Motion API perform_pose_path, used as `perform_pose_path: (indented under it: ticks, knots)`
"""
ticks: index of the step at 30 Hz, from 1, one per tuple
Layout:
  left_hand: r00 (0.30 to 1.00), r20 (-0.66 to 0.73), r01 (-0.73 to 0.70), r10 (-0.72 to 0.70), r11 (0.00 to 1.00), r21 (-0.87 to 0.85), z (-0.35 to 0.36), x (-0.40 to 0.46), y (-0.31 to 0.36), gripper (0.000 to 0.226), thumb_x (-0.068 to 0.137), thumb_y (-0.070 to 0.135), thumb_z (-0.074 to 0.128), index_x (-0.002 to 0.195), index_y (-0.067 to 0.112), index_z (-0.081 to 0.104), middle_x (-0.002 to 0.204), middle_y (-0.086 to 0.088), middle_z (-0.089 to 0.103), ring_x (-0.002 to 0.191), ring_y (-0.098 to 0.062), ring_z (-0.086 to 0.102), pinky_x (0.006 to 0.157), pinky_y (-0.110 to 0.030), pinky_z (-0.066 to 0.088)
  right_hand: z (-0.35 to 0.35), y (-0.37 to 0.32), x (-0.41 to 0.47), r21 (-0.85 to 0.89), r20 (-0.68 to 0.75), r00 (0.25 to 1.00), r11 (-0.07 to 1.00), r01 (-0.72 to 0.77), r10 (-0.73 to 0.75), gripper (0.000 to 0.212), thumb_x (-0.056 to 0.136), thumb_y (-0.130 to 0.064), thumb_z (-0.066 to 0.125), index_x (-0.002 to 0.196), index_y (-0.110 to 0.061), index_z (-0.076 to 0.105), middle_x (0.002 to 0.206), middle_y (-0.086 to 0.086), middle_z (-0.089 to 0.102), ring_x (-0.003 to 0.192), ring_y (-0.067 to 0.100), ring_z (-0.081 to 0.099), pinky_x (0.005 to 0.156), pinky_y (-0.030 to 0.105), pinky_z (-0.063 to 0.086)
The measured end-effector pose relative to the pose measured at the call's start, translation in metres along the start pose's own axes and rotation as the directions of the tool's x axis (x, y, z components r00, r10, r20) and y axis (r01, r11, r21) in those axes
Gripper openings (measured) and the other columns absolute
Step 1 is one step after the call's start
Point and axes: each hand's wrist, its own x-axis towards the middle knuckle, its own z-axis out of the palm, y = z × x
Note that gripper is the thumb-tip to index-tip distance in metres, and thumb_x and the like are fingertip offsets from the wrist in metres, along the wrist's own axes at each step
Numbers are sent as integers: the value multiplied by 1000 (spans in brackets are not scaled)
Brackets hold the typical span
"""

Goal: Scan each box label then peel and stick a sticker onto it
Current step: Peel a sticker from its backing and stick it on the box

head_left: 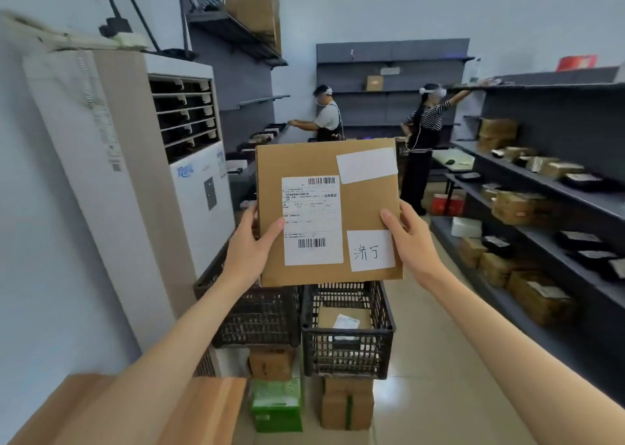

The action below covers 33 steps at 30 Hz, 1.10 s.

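Note:
I hold a flat brown cardboard box (365,204) up in front of me, its face turned to me. My left hand (250,245) grips its left edge, thumb on the white shipping label (313,221) with two barcodes. My right hand (411,238) grips the right edge, thumb beside a white sticker (370,251) with handwritten characters at the lower right. A blank white sticker (367,164) sits at the box's top right corner. No scanner is in view.
Two black plastic crates (348,343) stand below the box on stacked cartons; the right one holds a labelled parcel. A standing air conditioner (189,180) is at left. Grey shelves (541,187) with parcels run along the right. Two people work at the far shelves.

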Motion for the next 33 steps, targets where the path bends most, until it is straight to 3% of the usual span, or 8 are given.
perform_pose_path:
  ticks: [4,8,12,16,20,26,33]
  knots:
    - [1000,31,8,-7,1000,-25,59,44,-8,62,98,45,60,153,32,35,128,16,56,109,-4,58,89,-26,49,-34,33,44,-10,-48,999,1000,-11,11,39,103,-34,54,141,-25,49,122,-10,68,100,4,70,76,25,60]
    - [996,75,43,-40,999,-30,114,89,-23,63,97,46,62,152,32,36,129,18,56,115,-7,58,97,-33,49,-62,77,96,-24,-61,997,998,-54,52,41,102,-37,55,141,-27,49,121,-10,69,97,4,71,75,27,61]
    - [992,78,96,-97,995,16,160,136,-51,67,96,48,62,155,29,35,137,11,57,117,-12,59,96,-32,50,-78,130,148,-37,-43,994,995,-98,96,40,101,-38,55,140,-27,49,121,-10,67,96,4,71,71,24,60]
    - [974,98,197,-204,978,72,196,172,-96,70,93,54,64,154,30,38,141,6,58,122,-18,59,103,-44,52,-81,187,184,-44,-25,982,981,-190,189,34,103,-34,54,135,-26,52,118,-10,67,94,4,70,69,21,57]
    - [942,135,294,-306,950,102,227,191,-153,68,95,48,63,154,27,38,141,7,58,123,-16,58,104,-40,50,-74,254,203,-44,-16,948,947,-319,318,29,104,-24,54,132,-19,55,114,-9,67,85,-4,69,64,13,52]
    - [827,182,517,-532,847,124,265,208,-260,73,96,46,63,157,25,30,142,8,54,127,-18,55,108,-45,47,-43,364,220,-97,-7,842,837,-538,540,37,103,-30,54,137,-18,48,121,-4,63,96,3,64,63,16,52]
    - [617,220,738,-755,653,170,294,218,-385,72,97,43,64,157,26,27,140,5,56,117,-17,58,102,-43,51,0,475,224,-192,-34,695,678,-709,718,20,104,-24,53,123,-23,46,106,-7,61,87,6,65,55,13,52]
